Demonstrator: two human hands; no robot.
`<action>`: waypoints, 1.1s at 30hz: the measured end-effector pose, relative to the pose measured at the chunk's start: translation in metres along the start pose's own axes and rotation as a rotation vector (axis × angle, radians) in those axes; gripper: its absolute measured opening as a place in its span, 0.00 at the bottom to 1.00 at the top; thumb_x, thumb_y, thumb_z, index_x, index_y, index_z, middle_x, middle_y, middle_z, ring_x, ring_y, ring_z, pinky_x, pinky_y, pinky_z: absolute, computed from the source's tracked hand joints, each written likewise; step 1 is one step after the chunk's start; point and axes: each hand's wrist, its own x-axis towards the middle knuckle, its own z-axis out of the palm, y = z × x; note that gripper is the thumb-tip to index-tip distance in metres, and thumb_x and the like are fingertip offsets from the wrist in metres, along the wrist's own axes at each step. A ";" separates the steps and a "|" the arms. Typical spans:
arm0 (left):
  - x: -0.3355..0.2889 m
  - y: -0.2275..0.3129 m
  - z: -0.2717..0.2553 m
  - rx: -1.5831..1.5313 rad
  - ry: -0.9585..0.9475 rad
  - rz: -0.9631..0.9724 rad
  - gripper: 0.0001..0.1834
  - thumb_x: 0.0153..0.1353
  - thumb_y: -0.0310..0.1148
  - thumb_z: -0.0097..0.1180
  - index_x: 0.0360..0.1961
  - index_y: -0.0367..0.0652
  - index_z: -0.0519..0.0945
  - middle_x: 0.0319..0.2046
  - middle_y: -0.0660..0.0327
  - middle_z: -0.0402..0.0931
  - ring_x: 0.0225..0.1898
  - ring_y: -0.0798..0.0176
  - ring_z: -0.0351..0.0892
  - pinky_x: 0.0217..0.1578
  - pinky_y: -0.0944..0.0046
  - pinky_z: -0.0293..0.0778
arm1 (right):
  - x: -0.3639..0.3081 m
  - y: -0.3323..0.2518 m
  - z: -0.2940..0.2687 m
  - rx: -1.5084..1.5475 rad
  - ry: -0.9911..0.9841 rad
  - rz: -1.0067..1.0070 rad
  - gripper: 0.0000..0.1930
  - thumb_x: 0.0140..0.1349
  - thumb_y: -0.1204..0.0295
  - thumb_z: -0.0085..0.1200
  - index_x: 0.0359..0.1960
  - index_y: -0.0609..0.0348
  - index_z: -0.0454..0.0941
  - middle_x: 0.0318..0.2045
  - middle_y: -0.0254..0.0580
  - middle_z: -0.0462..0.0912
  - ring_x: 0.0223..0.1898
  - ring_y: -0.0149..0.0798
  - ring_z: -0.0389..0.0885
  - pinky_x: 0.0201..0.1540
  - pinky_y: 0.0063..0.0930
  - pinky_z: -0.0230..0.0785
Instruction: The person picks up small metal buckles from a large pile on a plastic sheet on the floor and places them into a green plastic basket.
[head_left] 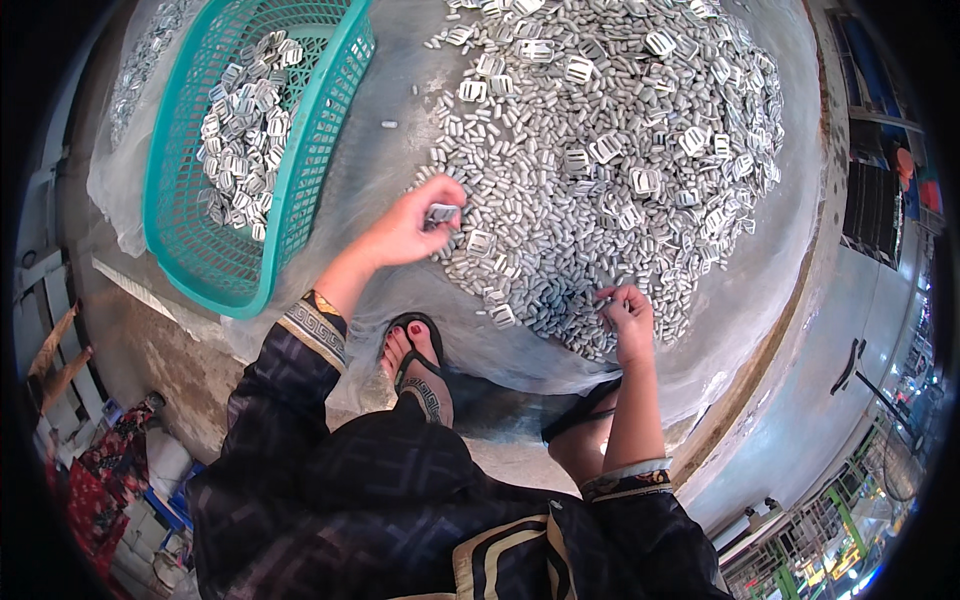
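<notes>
A broad heap of small grey oblong metal pellets (545,220) is spread before me, with flat slotted metal buckles (606,149) scattered among them. My left hand (405,228) is over the heap's left edge, its fingers curled around a metal buckle (440,213). Low on the heap, beside a darker patch of pellets, my right hand (630,322) has its fingers pinched together. Whatever is between those fingertips is too small to make out. To the left, a teal plastic basket (275,230) contains many similar buckles (245,135).
Clear plastic sheeting (390,80) lies under the heap. More metal pieces (150,70) are beyond the basket at the far left. My sandalled foot (417,360) is close to the sheet's near edge. Another person in red patterned clothing (105,480) is at lower left.
</notes>
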 end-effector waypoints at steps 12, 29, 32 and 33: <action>0.000 -0.003 0.016 0.181 -0.214 0.043 0.16 0.43 0.30 0.69 0.33 0.43 0.75 0.31 0.66 0.72 0.31 0.66 0.74 0.34 0.68 0.72 | -0.008 -0.058 0.122 -1.027 -0.112 -0.597 0.17 0.44 0.63 0.65 0.39 0.43 0.80 0.28 0.38 0.74 0.31 0.42 0.78 0.30 0.33 0.72; -0.030 -0.010 0.059 0.364 -0.318 0.075 0.17 0.46 0.36 0.66 0.37 0.44 0.77 0.34 0.67 0.74 0.37 0.68 0.74 0.39 0.66 0.69 | 0.015 -0.040 -0.001 -0.134 -0.151 0.092 0.08 0.47 0.81 0.46 0.30 0.57 0.72 0.28 0.37 0.77 0.24 0.28 0.73 0.26 0.21 0.65; -0.011 0.003 0.027 -0.103 -0.366 -0.045 0.15 0.48 0.31 0.65 0.38 0.40 0.78 0.35 0.67 0.75 0.39 0.72 0.73 0.40 0.71 0.68 | 0.013 -0.019 0.007 -0.710 -0.308 -0.344 0.10 0.50 0.77 0.52 0.35 0.52 0.75 0.29 0.37 0.79 0.26 0.38 0.77 0.32 0.30 0.72; -0.012 0.008 0.017 -0.284 -0.361 -0.205 0.15 0.48 0.29 0.65 0.38 0.39 0.78 0.34 0.67 0.75 0.39 0.72 0.73 0.40 0.71 0.68 | 0.006 -0.018 0.014 -0.902 -0.353 -0.374 0.10 0.50 0.75 0.53 0.36 0.50 0.76 0.30 0.37 0.79 0.27 0.41 0.78 0.34 0.32 0.72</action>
